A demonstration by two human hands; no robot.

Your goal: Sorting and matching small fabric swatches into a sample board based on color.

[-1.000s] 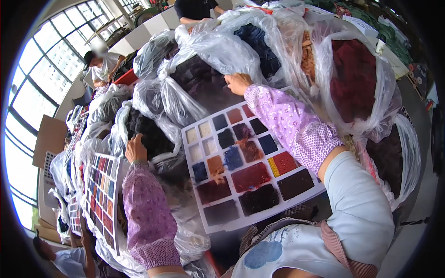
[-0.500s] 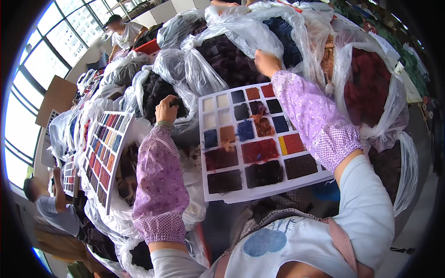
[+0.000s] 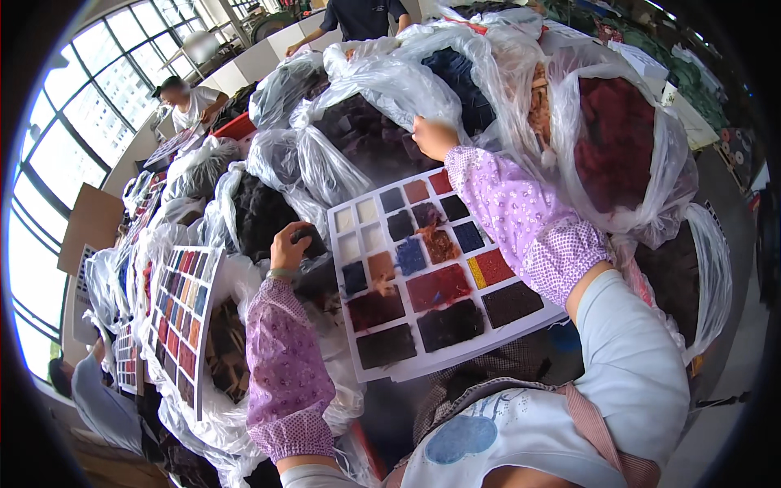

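Observation:
My left hand [image 3: 286,249] is closed around a small dark clump of fluffy fibre [image 3: 307,237], left of a white swatch board. My right hand [image 3: 436,138] reaches past the board's far edge to the mouth of a clear plastic bag [image 3: 407,75] full of dark brown-purple fibre [image 3: 366,134]; motion smears its fingers. The swatch board [image 3: 411,325] lies tilted in front of me, with rows of fibre squares in white, blue, rust, red and black. Loose tufts stick out from some squares. Purple flowered sleeves cover both my forearms.
A second board of many small colour swatches [image 3: 181,313] leans among bags at the left. A bag of dark red fibre [image 3: 614,146] stands at the right, near navy fibre [image 3: 460,85]. Co-workers are at the left and back, by a red bin [image 3: 236,126].
My view has shifted, so the boards and bags sit elsewhere in the picture. A co-worker at the back shows more. Both hands stay near the same bag and board; the left still holds the clump.

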